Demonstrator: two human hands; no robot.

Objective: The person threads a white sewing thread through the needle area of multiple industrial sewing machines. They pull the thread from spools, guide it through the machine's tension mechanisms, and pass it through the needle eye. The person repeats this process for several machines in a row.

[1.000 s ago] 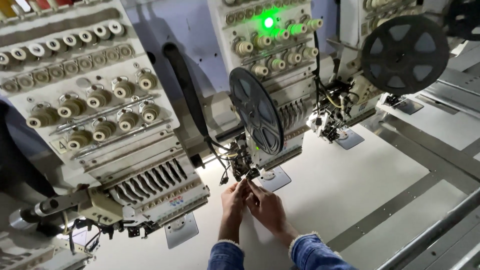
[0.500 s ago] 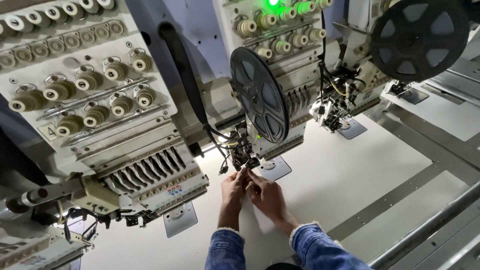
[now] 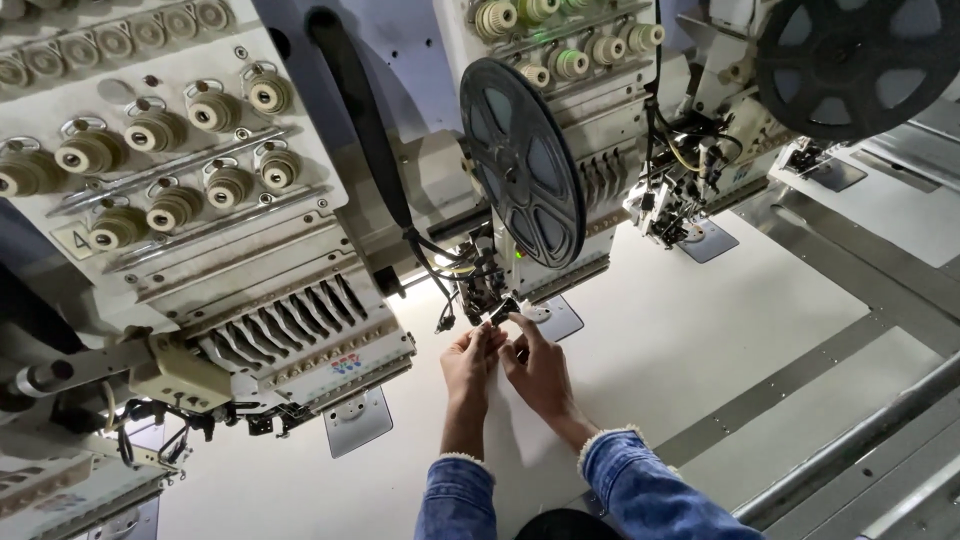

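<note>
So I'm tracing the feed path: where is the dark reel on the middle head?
In the head view the dark reel hangs upper centre, above both hands, left of the second reel.

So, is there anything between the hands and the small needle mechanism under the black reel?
Nothing visible. Both hands, left and right, already reach the needle mechanism with their fingertips; the black reel hangs above them.
</note>
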